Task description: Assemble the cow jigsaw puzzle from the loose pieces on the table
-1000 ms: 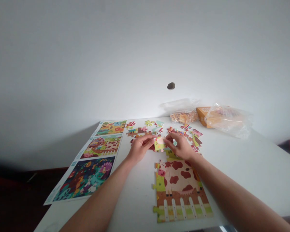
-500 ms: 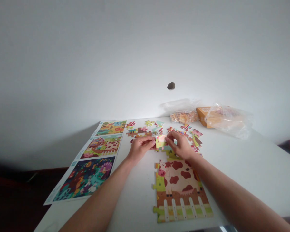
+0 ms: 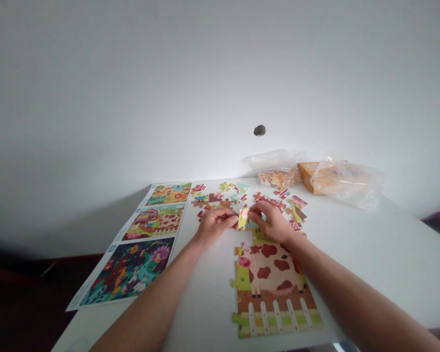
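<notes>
Between my two hands a yellow-green and pink puzzle piece (image 3: 242,219) is held up on edge, turned partly sideways. My left hand (image 3: 217,227) pinches its left side with thumb and fingers. At its other side, my right hand (image 3: 270,221) grips the piece with bent fingers. Just below lies a joined section of cow puzzle (image 3: 273,274), showing a spotted cow above a white fence. My right forearm covers part of its right edge. Loose puzzle pieces (image 3: 214,197) are scattered behind both hands.
A printed picture sheet (image 3: 179,244) with three scenes lies at the left. Toward the wall are a clear bag of puzzle pieces (image 3: 278,177), an orange box (image 3: 308,177) and a crumpled plastic bag (image 3: 355,188). The wall has a dark hole (image 3: 259,130).
The puzzle piece has turned from facing me to a narrower, sideways angle. My hands have come slightly closer together around it. The joined section is unmoved.
</notes>
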The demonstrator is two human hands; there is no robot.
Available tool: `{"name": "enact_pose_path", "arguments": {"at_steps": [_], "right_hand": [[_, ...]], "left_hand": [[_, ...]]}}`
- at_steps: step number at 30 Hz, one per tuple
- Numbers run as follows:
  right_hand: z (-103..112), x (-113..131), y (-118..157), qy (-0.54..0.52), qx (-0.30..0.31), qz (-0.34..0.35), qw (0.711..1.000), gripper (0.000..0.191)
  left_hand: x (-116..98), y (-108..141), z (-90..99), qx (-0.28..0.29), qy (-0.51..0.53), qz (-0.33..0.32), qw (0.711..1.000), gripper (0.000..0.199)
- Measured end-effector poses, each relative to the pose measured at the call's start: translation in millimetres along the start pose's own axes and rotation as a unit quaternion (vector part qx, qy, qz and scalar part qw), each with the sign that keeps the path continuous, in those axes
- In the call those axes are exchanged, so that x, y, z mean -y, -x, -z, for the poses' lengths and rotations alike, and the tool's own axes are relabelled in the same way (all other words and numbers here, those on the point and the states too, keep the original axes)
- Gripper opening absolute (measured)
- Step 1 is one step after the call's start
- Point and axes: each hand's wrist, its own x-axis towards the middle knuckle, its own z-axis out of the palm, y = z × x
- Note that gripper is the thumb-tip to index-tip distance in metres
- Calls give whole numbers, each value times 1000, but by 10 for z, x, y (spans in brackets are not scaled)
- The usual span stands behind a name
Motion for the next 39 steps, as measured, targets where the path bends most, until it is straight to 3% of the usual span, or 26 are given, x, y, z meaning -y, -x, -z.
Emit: {"name": "enact_pose_path", "arguments": {"at_steps": [8, 16, 26, 39], "right_hand": [[-10, 21, 20, 11, 23, 19, 999, 30], [-5, 17, 29, 17, 43, 45, 998, 37], [-8, 37, 27, 25, 47, 48, 997, 22], [16, 75, 22, 16, 53, 32, 998, 30]], "left_hand": [[-62, 20, -92, -8, -49, -47, 998, 34], [2, -3, -107, -33, -103, -115, 987, 23], [38, 24, -108, -32, -107, -89, 990, 28], [19, 46, -122, -2, -50, -56, 997, 38]]}}
